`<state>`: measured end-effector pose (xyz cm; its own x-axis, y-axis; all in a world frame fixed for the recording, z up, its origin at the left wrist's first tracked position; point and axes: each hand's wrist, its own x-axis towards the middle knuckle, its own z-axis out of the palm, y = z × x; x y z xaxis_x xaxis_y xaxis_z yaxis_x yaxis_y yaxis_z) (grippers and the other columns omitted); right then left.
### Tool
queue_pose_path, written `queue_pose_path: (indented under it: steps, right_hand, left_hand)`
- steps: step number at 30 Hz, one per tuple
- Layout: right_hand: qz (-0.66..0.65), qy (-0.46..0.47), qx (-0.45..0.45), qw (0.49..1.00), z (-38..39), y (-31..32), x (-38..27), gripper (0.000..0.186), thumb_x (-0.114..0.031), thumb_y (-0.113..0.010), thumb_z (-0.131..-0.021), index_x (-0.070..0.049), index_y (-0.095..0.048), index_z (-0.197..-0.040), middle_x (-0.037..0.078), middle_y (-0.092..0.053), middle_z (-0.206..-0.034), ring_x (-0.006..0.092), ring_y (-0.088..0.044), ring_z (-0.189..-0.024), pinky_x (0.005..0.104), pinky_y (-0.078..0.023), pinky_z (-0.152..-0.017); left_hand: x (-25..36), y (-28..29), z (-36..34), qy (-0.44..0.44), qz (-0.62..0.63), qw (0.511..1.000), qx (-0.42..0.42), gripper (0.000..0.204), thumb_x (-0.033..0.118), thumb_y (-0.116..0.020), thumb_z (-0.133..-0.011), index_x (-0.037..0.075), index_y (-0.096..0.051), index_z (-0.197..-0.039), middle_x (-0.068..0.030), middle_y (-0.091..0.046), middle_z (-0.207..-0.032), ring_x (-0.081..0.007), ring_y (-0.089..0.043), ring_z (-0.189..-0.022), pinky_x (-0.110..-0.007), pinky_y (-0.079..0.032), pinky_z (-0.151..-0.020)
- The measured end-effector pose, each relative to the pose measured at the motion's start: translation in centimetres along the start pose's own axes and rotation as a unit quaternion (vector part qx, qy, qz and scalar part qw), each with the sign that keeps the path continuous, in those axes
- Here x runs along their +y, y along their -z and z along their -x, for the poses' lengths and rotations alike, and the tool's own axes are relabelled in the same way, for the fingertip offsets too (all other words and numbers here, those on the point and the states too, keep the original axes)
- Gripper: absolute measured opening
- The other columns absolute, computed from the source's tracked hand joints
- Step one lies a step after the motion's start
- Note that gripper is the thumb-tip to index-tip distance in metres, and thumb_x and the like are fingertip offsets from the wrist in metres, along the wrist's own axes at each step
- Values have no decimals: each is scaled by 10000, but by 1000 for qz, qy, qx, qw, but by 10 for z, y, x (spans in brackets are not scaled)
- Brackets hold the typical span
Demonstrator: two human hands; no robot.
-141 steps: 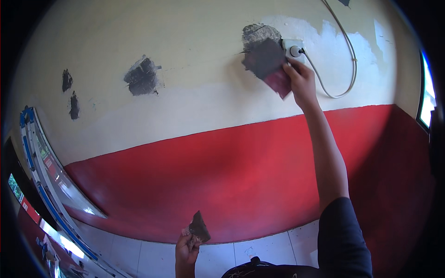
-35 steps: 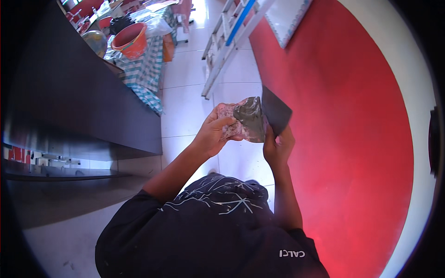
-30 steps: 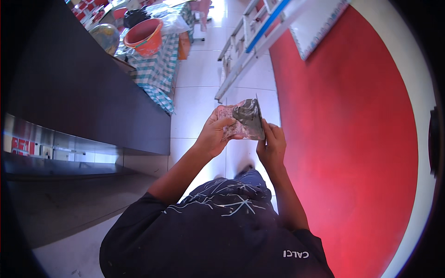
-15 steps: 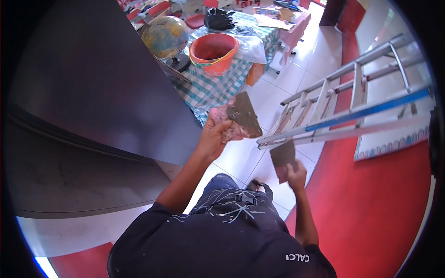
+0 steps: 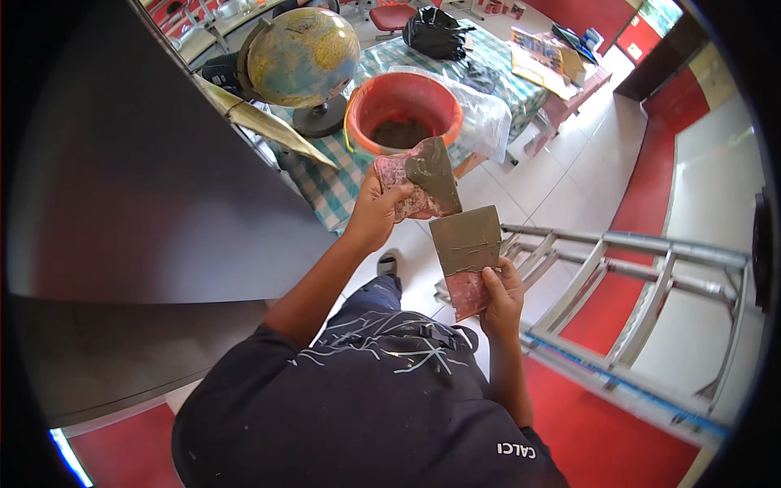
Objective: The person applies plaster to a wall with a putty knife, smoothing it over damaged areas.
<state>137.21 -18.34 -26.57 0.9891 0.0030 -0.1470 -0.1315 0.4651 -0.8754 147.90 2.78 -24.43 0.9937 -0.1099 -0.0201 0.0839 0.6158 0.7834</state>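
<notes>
My left hand [image 5: 376, 213] is closed round a pinkish, mottled putty spreader [image 5: 434, 173], a flat plate with grey-brown paste over its far right part. Lower and to the right, my right hand [image 5: 503, 299] grips a second flat spreader [image 5: 467, 244]. Wet-looking paste coats its upper part, and bare reddish surface shows near my thumb. The two plates are close together, the right one's top edge just below the left one's lower corner; whether they touch I cannot tell. Beyond my left hand stands an orange-red bucket [image 5: 443, 110] with dark paste at its bottom.
The bucket and a globe [image 5: 303, 57] stand on a table with a green checked cloth [image 5: 313, 195]. A black plastic bag [image 5: 435, 34] and papers [image 5: 541, 65] lie farther back. An aluminium ladder [image 5: 634, 317] is at right; a large dark panel [image 5: 146, 179] fills the left.
My right hand has brought its spreader up and left, close to the left one. The bucket and globe now appear nearer, and the ladder has shifted lower in view.
</notes>
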Motion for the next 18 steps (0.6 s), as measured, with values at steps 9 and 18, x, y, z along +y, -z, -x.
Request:
queue_pose_path:
  steps: [9, 18]
  right_hand:
    - [2, -112, -34, 993, -320, -77, -28, 186, -35, -481, -876, 29, -507, -1049, 109, -615, -926, 140, -615, -786, 262, -508, -714]
    - [8, -209, -195, 958, -509, -85, -11, 171, -21, -472, -885, 31, -512, -1043, 99, -611, -957, 137, -606, -839, 265, -492, -764]
  left_hand:
    - [68, 79, -285, -3, -61, 998, 5, 425, -28, -479, -830, 45, -382, -1237, -76, -524, -1143, -152, -553, -1041, -304, -488, -875]
    - [71, 107, -369, -117, -237, 960, 93, 542, -42, -457, -762, 22, -355, -1290, -75, -465, -1235, -137, -454, -1148, -303, -353, -994]
